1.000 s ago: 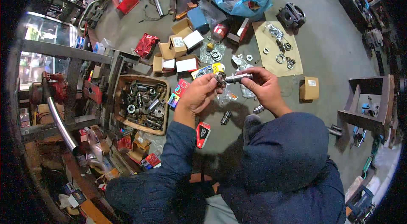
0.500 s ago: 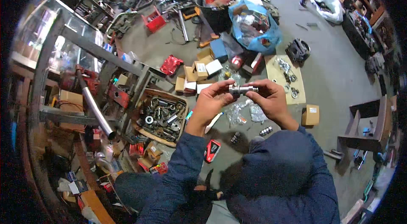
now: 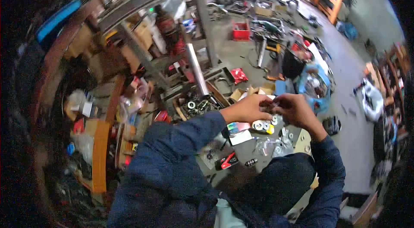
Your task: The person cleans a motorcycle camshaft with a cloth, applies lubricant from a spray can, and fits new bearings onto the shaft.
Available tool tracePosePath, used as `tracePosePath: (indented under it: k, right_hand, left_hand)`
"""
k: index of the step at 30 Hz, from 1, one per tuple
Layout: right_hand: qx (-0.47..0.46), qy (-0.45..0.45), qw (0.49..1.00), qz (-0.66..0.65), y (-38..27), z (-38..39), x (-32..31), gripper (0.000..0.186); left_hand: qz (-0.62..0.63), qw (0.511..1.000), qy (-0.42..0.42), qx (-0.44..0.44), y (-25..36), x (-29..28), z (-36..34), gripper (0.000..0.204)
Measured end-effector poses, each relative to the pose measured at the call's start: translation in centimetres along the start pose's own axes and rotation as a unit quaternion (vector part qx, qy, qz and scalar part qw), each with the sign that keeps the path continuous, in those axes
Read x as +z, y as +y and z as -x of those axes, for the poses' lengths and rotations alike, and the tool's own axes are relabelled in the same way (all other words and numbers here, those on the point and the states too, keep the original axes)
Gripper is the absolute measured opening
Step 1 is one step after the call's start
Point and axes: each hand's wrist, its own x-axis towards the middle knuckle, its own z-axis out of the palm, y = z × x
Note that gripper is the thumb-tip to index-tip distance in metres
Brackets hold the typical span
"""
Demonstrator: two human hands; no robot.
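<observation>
My left hand (image 3: pixel 246 108) and my right hand (image 3: pixel 296 110) are brought together over the floor, fingertips pinched close to each other. Between them they grip the short metal camshaft that shows plainly in the earlier picture; now fingers and blur hide most of it. Below the hands, bearing-like rings (image 3: pixel 258 125) lie by a white box (image 3: pixel 240 138). Clear plastic bags (image 3: pixel 266 146) are spread nearer my right forearm. Another small lobed camshaft (image 3: pixel 251 162) rests on the floor beside a red and black box (image 3: pixel 228 160).
A tray of loose metal parts (image 3: pixel 202 106) stands left of my hands, under a steel frame (image 3: pixel 208 34) with a shiny tube (image 3: pixel 196 69). Beyond lie a red packet (image 3: pixel 238 75), a red bin (image 3: pixel 241 31) and a blue bag (image 3: pixel 317 85). An engine part (image 3: pixel 331 125) sits right.
The view has swung to the left, bringing more of the steel frame in. My hands have closed in on each other, and the camshaft between them is now mostly covered by the fingers.
</observation>
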Motion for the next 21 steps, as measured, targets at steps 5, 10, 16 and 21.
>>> tracePosePath:
  k: [5, 10, 16, 21]
  right_hand:
    - [-0.079, -0.08, 0.993, 0.043, -3.1, -8.9, 6.3, 0.028]
    - [-0.056, -0.17, 0.973, -0.144, -2.4, -17.1, 10.3, 0.045]
    - [-0.005, -0.104, 0.964, -0.244, -2.4, -21.3, 12.7, 0.031]
    - [0.017, -0.028, 0.959, -0.282, 0.0, -20.4, 12.1, 0.025]
  left_hand:
    - [-0.027, 0.996, 0.021, -0.078, -3.1, -7.0, 4.9, 0.039]
    - [-0.016, 0.987, 0.16, -0.003, -12.5, -14.6, 8.8, 0.032]
    - [-0.051, 0.897, 0.417, -0.136, -21.8, -23.5, 10.2, 0.047]
    - [-0.027, 0.887, 0.45, -0.099, -25.8, -20.8, 3.6, 0.05]
